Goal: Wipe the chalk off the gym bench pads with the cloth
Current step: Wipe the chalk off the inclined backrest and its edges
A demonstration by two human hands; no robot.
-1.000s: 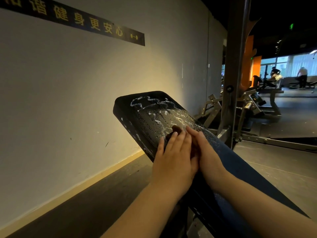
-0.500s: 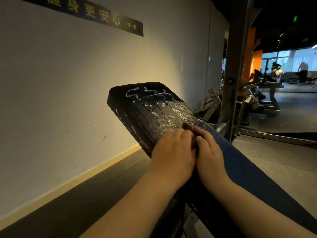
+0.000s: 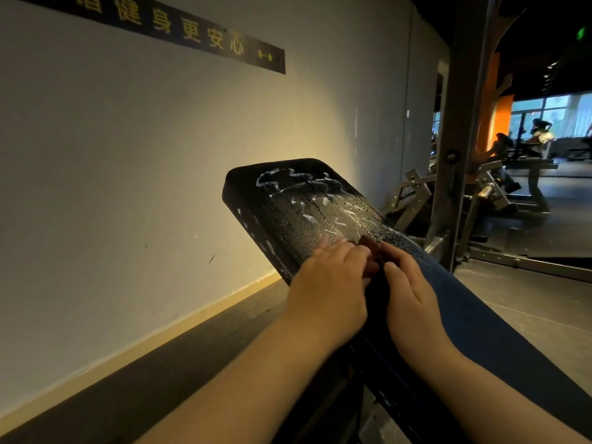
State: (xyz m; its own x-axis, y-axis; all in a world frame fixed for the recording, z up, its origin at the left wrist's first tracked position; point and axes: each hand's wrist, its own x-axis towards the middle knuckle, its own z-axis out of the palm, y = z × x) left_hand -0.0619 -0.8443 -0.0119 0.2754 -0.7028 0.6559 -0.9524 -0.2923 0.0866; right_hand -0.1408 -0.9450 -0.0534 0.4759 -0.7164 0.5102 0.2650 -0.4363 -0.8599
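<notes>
A black inclined bench pad [image 3: 246,200] rises away from me, its upper part smeared with white chalk [image 3: 307,203] and wet streaks. A small dark brown cloth [image 3: 367,242] lies on the pad, mostly hidden under my fingers. My left hand [image 3: 331,283] and my right hand [image 3: 413,299] lie side by side on the pad and press down on the cloth, fingertips just below the chalk. The lower pad [image 3: 480,309] nearer me looks dark blue and free of chalk.
A pale wall [image 3: 128,187] with a dark sign runs close along the left. A steel rack upright [image 3: 455,149] stands right of the bench, with gym machines [image 3: 503,193] and people further back. Grey floor [image 3: 528,299] spreads to the right.
Both hands slid the cloth a little down the pad toward me, then held there. My fingers have bent slightly and the two hands have parted a little.
</notes>
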